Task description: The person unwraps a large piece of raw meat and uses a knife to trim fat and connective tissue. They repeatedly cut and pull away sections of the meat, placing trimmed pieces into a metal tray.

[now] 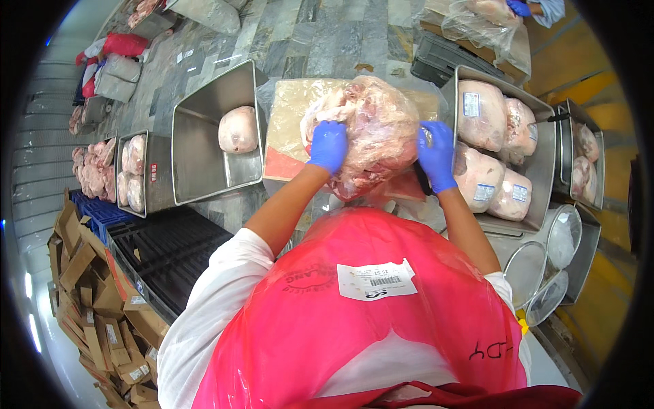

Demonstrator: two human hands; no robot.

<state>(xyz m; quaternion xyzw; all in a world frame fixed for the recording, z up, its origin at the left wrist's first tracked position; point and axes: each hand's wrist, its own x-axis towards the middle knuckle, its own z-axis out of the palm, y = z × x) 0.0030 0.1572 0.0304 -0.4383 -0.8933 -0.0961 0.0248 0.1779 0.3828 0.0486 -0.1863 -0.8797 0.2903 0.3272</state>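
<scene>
Lying between left hand (329, 146) and right hand (437, 155), large raw meat (376, 129)

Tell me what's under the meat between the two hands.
Around the meat, a tan surface shows through clear plastic, with a red patch near its left corner. Whatever lies directly beneath the meat is covered and can't be seen.

Gloved hands (328, 146) at raw meat (375, 133), steel tubs (197, 153) alongside
</scene>
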